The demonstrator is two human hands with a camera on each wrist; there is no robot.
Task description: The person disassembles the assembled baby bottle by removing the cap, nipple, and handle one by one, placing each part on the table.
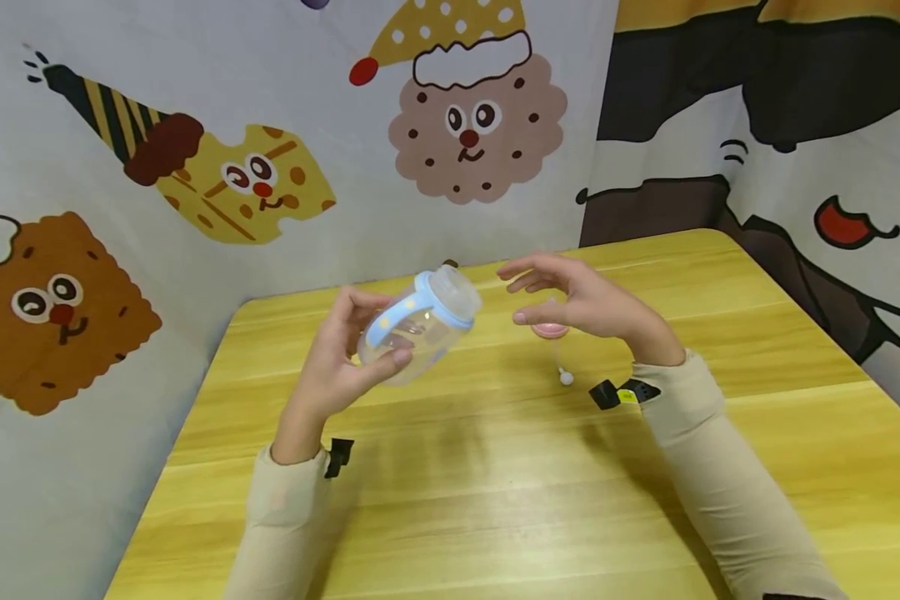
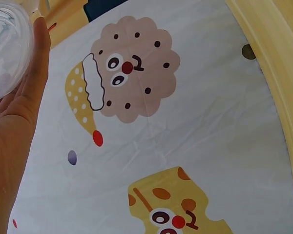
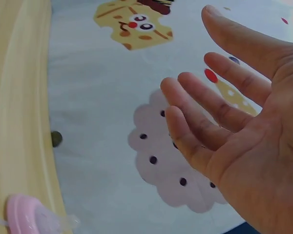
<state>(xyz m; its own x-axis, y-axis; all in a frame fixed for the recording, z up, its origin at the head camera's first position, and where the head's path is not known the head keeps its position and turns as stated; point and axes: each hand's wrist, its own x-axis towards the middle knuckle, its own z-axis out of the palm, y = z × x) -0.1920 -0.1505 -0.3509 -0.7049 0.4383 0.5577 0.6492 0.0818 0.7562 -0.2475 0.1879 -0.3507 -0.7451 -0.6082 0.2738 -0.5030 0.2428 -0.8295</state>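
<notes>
My left hand (image 1: 328, 367) grips a clear baby bottle (image 1: 426, 340) above the table, thumb on the near side. The bottle has a light blue collar and handle with yellow dots, and its uncapped neck tilts up to the right. In the left wrist view, only the bottle's round clear end (image 2: 7, 63) shows, at the upper left edge. My right hand (image 1: 588, 302) hovers right of the bottle's mouth, fingers loosely spread and holding nothing. Behind and below it stands a pink bottle top (image 1: 551, 332), partly hidden, whose thin straw ends in a white weighted ball (image 1: 566, 377).
A yellow wood-grain table (image 1: 480, 500) extends beneath both arms. Behind it hangs a white cloth (image 1: 360, 108) printed with cartoon biscuits and cheese. Each wrist wears a small black camera, such as the right wrist camera (image 1: 605, 395).
</notes>
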